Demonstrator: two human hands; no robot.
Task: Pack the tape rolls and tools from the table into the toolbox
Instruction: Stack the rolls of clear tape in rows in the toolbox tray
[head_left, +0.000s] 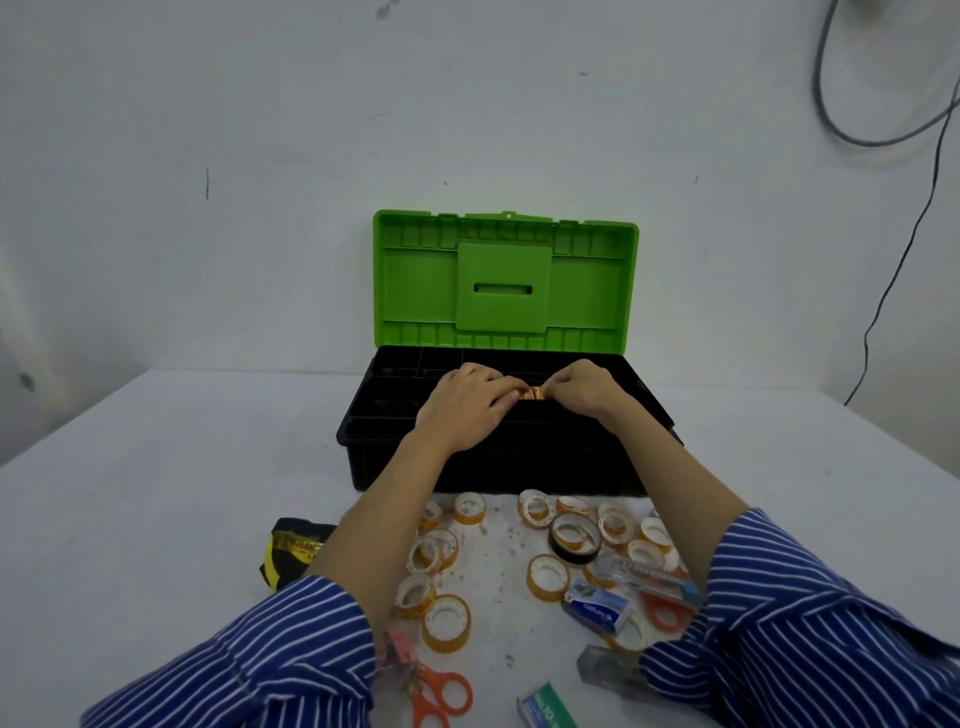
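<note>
The black toolbox (374, 470) stands open at the table's middle, its green lid (415, 280) upright against the wall. Over its divided tray, my left hand (467, 402) and my right hand (582, 389) meet, both pinching one small orange tape roll (532, 393) between their fingertips. Several more orange-and-clear tape rolls (447, 622) lie scattered on the table in front of the box, with a black tape roll (574, 538) among them. Orange-handled scissors (441, 693) lie near the front edge.
A black-and-yellow pouch (293, 545) lies left of my left forearm. A blue staple box (597, 608), a clear stapler (605, 667), a cutter (644, 574), second orange scissors (665, 613) and a green staple box (545, 709) lie at right front. A cable (893, 291) hangs down the wall.
</note>
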